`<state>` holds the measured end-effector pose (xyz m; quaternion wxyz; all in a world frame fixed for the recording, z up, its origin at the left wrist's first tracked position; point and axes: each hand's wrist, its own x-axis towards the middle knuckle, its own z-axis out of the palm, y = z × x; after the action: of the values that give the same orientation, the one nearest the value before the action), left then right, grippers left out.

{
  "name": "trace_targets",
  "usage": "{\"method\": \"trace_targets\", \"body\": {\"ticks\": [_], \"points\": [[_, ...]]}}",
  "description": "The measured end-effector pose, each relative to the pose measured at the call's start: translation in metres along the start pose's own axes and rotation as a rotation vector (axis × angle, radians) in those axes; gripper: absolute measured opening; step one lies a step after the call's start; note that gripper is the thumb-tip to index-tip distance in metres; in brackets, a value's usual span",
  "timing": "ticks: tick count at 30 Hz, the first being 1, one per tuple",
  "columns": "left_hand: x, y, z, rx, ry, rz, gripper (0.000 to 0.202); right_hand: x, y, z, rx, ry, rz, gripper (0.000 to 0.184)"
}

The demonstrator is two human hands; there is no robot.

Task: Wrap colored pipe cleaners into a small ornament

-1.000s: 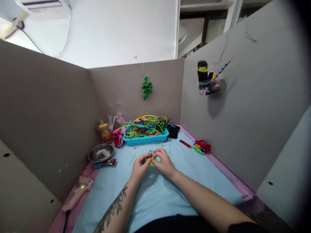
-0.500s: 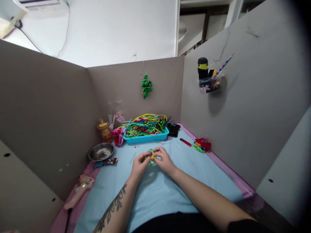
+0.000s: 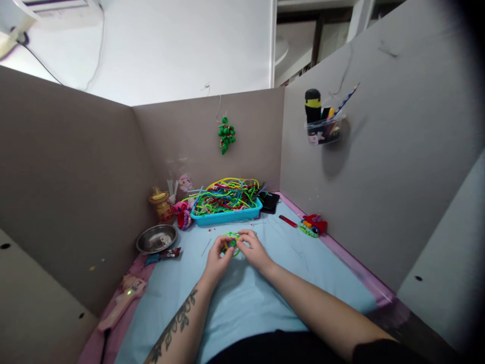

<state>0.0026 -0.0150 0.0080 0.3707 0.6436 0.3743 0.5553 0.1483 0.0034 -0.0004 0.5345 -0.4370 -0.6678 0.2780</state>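
Between my two hands is a small round craft piece of green, yellow and purple cord (image 3: 232, 243), held above the blue cloth (image 3: 250, 296). My left hand (image 3: 219, 257) pinches its left side with thumb and fingers. From the right, my right hand (image 3: 253, 249) grips the other edge, thumb and forefinger together. The fingers cover part of the piece, so its full shape is hidden. A thin needle-like rod (image 3: 206, 247) lies on the cloth just left of my left hand.
Behind my hands stands a blue tray (image 3: 227, 218) heaped with colourful cords. To the left are a metal bowl (image 3: 151, 241), a wrapper (image 3: 162, 256) and a pink corded tool (image 3: 123, 303) with a green light. A red cutter (image 3: 288, 221) and a red craft item (image 3: 315, 224) lie right.
The piece has turned in my fingers, so its purple and green centre now shows more. Both hands stay in nearly the same place. The view has shifted slightly.
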Motion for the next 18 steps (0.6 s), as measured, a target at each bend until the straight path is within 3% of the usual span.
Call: {"method": "trace_targets", "body": {"ticks": [6,14,18], "points": [[0.0,0.001,0.002,-0.047,-0.008,-0.016,0.028,-0.001,-0.006,-0.001,-0.054,0.122,-0.065,0.013],[0.001,-0.001,0.0,-0.141,-0.037,-0.075,0.034,0.006,0.0,-0.004,0.072,0.1,0.015,0.008],[0.001,0.002,-0.002,-0.243,-0.08,-0.139,0.036,0.009,0.0,-0.011,0.144,-0.006,0.058,0.018]]}}
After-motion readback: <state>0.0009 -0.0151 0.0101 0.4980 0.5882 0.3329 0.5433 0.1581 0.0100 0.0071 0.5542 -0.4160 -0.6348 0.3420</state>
